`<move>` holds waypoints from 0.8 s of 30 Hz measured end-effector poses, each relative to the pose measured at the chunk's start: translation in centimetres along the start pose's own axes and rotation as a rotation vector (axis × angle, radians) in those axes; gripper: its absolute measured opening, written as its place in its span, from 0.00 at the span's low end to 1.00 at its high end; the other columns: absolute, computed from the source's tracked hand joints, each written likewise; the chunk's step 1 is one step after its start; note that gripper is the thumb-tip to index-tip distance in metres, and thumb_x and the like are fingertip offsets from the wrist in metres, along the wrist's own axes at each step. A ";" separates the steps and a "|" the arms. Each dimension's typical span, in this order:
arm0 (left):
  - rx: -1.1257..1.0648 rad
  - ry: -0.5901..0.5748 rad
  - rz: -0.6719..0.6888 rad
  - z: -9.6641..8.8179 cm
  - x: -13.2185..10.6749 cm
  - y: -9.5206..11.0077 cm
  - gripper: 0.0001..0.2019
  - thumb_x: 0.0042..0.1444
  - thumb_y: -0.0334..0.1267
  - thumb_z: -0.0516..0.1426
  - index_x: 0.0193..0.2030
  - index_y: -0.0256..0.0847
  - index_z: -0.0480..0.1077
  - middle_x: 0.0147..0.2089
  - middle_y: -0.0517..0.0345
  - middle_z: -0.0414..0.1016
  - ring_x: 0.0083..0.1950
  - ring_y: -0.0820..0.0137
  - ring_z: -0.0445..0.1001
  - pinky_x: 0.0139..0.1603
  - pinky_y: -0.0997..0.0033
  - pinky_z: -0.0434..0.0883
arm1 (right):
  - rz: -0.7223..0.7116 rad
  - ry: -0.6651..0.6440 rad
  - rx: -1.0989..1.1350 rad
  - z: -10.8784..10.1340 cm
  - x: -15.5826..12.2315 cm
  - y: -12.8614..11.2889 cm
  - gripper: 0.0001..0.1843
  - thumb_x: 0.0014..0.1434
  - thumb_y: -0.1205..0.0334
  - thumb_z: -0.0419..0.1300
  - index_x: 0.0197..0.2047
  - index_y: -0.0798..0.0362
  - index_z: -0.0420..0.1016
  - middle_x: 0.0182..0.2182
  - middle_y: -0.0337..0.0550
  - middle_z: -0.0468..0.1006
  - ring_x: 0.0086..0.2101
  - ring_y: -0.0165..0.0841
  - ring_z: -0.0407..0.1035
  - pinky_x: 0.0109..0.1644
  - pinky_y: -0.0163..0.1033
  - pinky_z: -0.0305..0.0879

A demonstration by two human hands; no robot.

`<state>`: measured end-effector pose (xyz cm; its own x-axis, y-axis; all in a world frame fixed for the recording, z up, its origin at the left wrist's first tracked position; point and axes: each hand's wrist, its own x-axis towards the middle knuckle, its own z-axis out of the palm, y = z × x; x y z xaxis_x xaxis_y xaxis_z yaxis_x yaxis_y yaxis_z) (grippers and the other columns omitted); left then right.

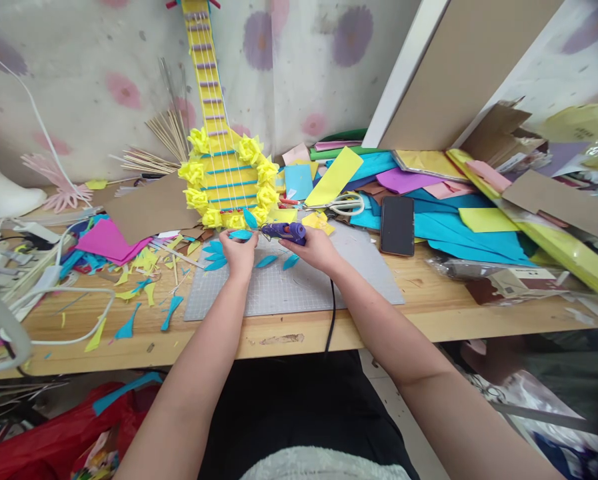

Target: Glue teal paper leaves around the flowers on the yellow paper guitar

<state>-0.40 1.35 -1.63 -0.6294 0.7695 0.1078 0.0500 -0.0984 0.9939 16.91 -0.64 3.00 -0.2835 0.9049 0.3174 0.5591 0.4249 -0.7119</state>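
Two bare forearms reach up from the bottom edge and converge near the middle of the view, above the far edge of a grey cutting mat that lies on the wooden table. The left hand is knuckles-up, its fingers pinched narrow on a blue leaf of foam held at the hand's 12 o'clock. The right hand, just beside it at 3 o'clock, has its fingers wrapped around a purple glue gun. The gun's nozzle points toward 9 o'clock, at the leaf; whether the two touch I cannot tell. A black cord runs from under the right wrist toward 6 o'clock, across the mat and off the table edge. More cut leaves lie at the left hand's 9 o'clock, and blue and yellow scraps litter the table toward 8 o'clock. Close behind the hands at 12 o'clock stands a yellow paper guitar, its body ringed with yellow flowers and its neck rising against the wall. At the right hand's 2 o'clock lie scissors and a black phone, with coloured sheets spread past them. Wooden skewers fan out at 11 o'clock.
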 end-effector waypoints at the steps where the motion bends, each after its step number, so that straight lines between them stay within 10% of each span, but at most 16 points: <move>1: -0.012 0.001 -0.002 0.0 0.0 0.1 0.26 0.39 0.32 0.64 0.41 0.42 0.54 0.31 0.64 0.72 0.28 0.74 0.73 0.35 0.69 0.70 | -0.002 -0.003 -0.003 0.0 0.0 0.0 0.20 0.54 0.49 0.60 0.46 0.52 0.77 0.37 0.45 0.80 0.36 0.37 0.72 0.39 0.37 0.64; 24: -0.081 -0.029 -0.062 0.2 -0.5 1.0 0.25 0.40 0.29 0.64 0.40 0.43 0.54 0.31 0.64 0.72 0.28 0.74 0.74 0.32 0.70 0.71 | -0.028 0.018 -0.047 0.7 0.1 0.3 0.19 0.54 0.48 0.59 0.44 0.51 0.76 0.36 0.46 0.80 0.36 0.37 0.72 0.39 0.38 0.64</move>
<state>0.16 1.00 -0.72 -0.6065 0.7937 0.0481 -0.0516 -0.0997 0.9937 16.51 -0.39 2.37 -0.2859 0.8929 0.3479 0.5876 0.4501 -0.6724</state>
